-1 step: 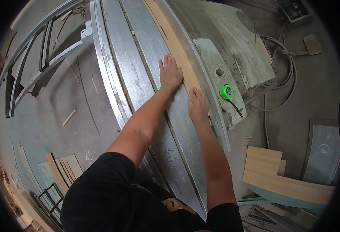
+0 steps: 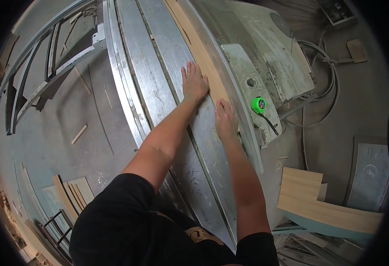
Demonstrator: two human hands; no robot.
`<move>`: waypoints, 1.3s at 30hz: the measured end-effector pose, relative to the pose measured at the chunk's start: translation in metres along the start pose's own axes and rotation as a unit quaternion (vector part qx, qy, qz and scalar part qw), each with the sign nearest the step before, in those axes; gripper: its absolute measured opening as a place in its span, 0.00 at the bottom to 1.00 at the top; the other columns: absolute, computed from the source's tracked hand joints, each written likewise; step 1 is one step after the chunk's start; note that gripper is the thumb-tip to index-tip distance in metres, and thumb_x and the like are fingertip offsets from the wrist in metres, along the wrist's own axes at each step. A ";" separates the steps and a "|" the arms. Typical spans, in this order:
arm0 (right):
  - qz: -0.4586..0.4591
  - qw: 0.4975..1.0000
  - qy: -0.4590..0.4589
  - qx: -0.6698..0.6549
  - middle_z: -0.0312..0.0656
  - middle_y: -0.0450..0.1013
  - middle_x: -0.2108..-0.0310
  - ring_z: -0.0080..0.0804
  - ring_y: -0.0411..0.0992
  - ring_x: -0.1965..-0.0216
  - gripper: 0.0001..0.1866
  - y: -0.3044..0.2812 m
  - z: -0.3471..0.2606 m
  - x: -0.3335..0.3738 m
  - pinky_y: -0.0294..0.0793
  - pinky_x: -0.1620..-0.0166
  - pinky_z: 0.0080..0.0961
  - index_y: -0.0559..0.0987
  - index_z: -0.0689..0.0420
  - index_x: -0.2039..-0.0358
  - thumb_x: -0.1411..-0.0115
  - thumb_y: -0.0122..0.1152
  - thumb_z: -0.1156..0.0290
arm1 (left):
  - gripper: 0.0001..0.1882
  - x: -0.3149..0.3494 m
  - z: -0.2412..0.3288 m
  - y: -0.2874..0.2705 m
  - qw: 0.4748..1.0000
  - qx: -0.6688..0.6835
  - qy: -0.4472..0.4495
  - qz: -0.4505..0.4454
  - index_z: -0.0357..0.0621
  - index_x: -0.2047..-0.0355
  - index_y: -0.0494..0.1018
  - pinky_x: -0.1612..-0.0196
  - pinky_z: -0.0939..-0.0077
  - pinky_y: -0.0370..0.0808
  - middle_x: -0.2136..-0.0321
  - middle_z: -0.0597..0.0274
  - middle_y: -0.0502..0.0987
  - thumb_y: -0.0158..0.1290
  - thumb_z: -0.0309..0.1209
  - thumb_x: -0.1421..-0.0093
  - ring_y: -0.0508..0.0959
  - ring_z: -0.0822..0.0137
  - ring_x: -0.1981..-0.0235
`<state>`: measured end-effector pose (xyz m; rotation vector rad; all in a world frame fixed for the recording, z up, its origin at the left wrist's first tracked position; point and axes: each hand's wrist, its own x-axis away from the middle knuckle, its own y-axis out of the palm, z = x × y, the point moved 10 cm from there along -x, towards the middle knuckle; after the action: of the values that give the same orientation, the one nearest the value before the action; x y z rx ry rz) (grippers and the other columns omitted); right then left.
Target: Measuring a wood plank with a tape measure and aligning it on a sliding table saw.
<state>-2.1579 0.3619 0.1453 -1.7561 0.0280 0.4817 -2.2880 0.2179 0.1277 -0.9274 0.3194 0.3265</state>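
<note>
A long pale wooden strip (image 2: 207,60) lies on the grooved metal saw table (image 2: 143,62), along the straight metal fence (image 2: 235,86). My left hand (image 2: 195,84) rests flat on the metal, its fingers stretched forward and its right side touching the strip's left edge. Nearer to me, my right hand (image 2: 226,119) has its fingers bent over the strip's near end, beside the fence. The thumb of the right hand is hidden, and so is part of that end.
A green tape measure (image 2: 259,105) with a black strap sits right of the fence on a worn machine plate (image 2: 238,55). A metal frame (image 2: 77,62) juts out at the left. Cut boards (image 2: 300,188) lie lower right, cables (image 2: 331,66) at the far right, an offcut (image 2: 79,134) on the floor.
</note>
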 end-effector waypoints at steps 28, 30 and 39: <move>0.013 0.999 -0.037 0.007 0.41 0.74 0.44 0.44 0.71 0.42 0.19 0.031 0.006 -0.028 0.73 0.40 0.39 0.80 0.56 0.46 0.38 0.63 0.66 | 0.34 0.220 0.097 0.015 0.995 0.004 0.050 -0.083 0.39 0.28 0.58 0.25 0.37 0.40 0.30 0.48 0.61 0.46 0.38 0.33 0.54 0.47 0.25; 0.018 0.999 -0.043 0.009 0.40 0.73 0.44 0.42 0.70 0.41 0.18 0.032 0.008 -0.030 0.73 0.40 0.39 0.78 0.55 0.48 0.38 0.63 0.66 | 0.34 0.217 0.098 0.014 0.996 0.002 0.048 -0.070 0.39 0.29 0.59 0.25 0.38 0.40 0.30 0.49 0.62 0.46 0.38 0.33 0.54 0.49 0.25; 0.014 0.999 -0.051 -0.006 0.40 0.74 0.44 0.43 0.70 0.41 0.17 0.038 0.010 -0.031 0.75 0.42 0.40 0.79 0.55 0.49 0.37 0.63 0.66 | 0.31 0.217 0.093 0.015 0.999 -0.018 0.033 -0.033 0.38 0.31 0.62 0.25 0.40 0.43 0.32 0.50 0.65 0.47 0.37 0.33 0.58 0.53 0.26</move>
<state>-2.1994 0.3543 0.1192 -1.7416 -0.0236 0.5921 -2.0858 0.3319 0.0817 -0.9830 0.3431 0.2412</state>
